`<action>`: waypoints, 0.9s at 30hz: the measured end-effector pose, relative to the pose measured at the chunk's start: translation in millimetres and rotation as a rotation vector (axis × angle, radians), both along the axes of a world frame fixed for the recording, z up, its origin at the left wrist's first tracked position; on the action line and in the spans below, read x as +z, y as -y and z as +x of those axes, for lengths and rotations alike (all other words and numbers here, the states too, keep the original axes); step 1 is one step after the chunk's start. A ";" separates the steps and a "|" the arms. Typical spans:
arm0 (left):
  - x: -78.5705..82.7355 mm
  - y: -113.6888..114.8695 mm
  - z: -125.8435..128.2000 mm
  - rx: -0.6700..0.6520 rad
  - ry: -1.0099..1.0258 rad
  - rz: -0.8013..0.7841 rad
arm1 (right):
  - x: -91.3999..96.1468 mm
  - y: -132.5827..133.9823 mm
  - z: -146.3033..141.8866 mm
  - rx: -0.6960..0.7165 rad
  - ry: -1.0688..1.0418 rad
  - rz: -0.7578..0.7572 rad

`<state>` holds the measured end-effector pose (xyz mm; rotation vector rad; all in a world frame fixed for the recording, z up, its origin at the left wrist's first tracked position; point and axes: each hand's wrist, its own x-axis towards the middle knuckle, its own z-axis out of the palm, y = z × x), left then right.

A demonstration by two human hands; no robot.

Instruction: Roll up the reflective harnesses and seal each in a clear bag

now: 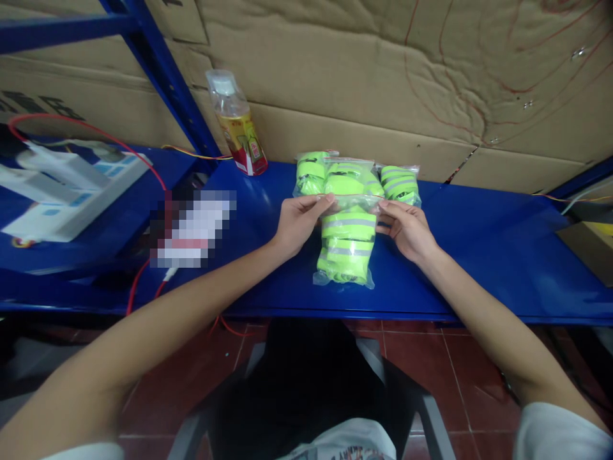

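A clear zip bag (347,249) with neon-yellow bands striped in silver lies over the blue shelf, its top edge pinched between my two hands. My left hand (301,220) grips the top left corner with thumb and fingers closed. At the top right corner, my right hand (406,225) pinches the plastic in the same way. Just behind it rest more bags of the same neon material: one at the left (310,171), one in the middle (348,176) and one at the right (400,183).
A drink bottle (238,124) stands at the back left against the cardboard wall (335,76). On the left are a white power strip (71,201) with red cables and a blurred-out device (196,230). A cardboard box (587,249) sits at the right end of the blue shelf (493,255).
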<state>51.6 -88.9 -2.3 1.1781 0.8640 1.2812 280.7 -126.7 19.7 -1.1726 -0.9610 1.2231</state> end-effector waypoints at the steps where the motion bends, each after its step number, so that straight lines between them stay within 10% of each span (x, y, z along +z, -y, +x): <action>1: -0.5 0.3 -0.3 -0.010 -0.004 0.014 | -0.2 -0.3 -0.5 0.016 -0.007 -0.029; 27: 3.6 -3.1 -3.8 0.036 0.024 0.020 | -0.5 -1.6 4.2 0.010 0.011 0.018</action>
